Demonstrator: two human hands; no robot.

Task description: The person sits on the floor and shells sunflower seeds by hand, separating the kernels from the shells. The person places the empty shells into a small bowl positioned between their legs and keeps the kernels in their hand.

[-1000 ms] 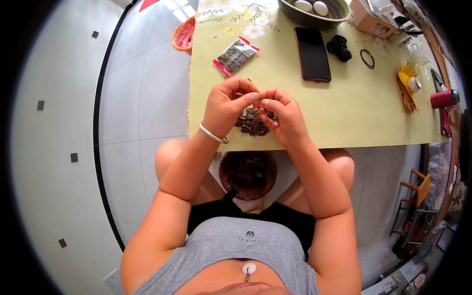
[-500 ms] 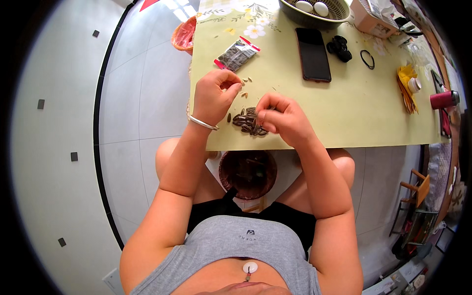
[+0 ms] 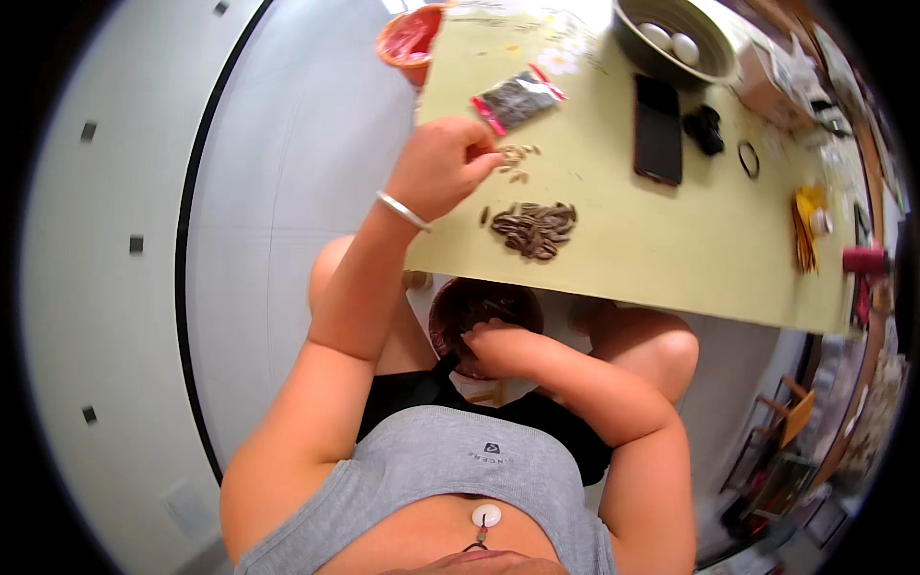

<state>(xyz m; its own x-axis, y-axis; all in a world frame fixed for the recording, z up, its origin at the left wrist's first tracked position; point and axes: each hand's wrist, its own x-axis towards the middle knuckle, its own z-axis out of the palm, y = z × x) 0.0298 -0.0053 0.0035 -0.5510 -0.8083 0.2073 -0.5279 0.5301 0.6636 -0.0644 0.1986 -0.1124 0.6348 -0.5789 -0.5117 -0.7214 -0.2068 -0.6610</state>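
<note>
Head view: left hand [image 3: 443, 165] curled, hold unclear, beside pale kernels [image 3: 518, 153]; striped sunflower seeds [image 3: 534, 231] to its lower right; right hand [image 3: 499, 348] over bucket [image 3: 445, 314], grip hidden

Heaped sunflower seeds [image 3: 535, 230], pale kernels [image 3: 518, 176], a red-ended packet [image 3: 518, 100], a smartphone [image 3: 657, 129], a black band [image 3: 756, 161] and a round basket [image 3: 717, 40] are resting on the green table [image 3: 618, 235].

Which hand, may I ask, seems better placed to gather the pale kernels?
Probably the left hand: its fingertips are beside the pale kernels, while the right hand is at the bucket.
</note>
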